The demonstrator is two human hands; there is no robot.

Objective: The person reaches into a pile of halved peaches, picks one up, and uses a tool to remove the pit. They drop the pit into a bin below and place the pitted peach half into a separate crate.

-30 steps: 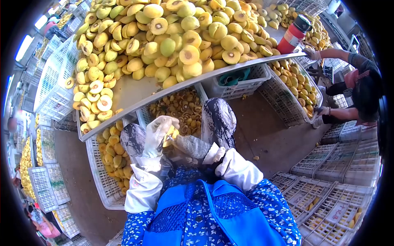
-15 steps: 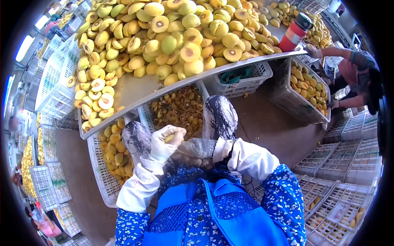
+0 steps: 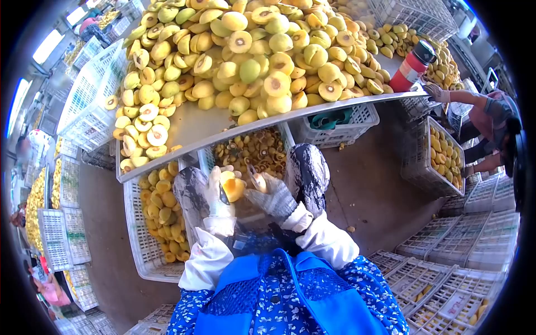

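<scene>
My left hand (image 3: 221,202), in a pale glove, is closed around a yellow peach half (image 3: 233,188) held above my lap. Facing it, my right hand (image 3: 273,199), in a grey-white glove, grips a short slim tool (image 3: 257,178) with a pinkish-brown body; its tip points up and away from me, a little apart from the fruit. Beyond both hands, between my knees, a crate holds brown-yellow pits and scraps (image 3: 254,151). Left of my left knee stands a white crate (image 3: 135,237) of peach halves (image 3: 161,204).
Ahead, a metal table (image 3: 187,124) carries a large heap of halved peaches (image 3: 240,72) and a red bottle (image 3: 410,68). Beneath it sits a crate with green cloth (image 3: 330,118). At right, a co-worker's arm (image 3: 466,97) reaches the table edge near a fruit crate (image 3: 432,159). Stacked crates (image 3: 446,285) stand behind.
My hands have moved slightly up and apart. The peach half now shows plainly in my left hand, and the tool has come into sight in my right. My view has shifted a little.
</scene>
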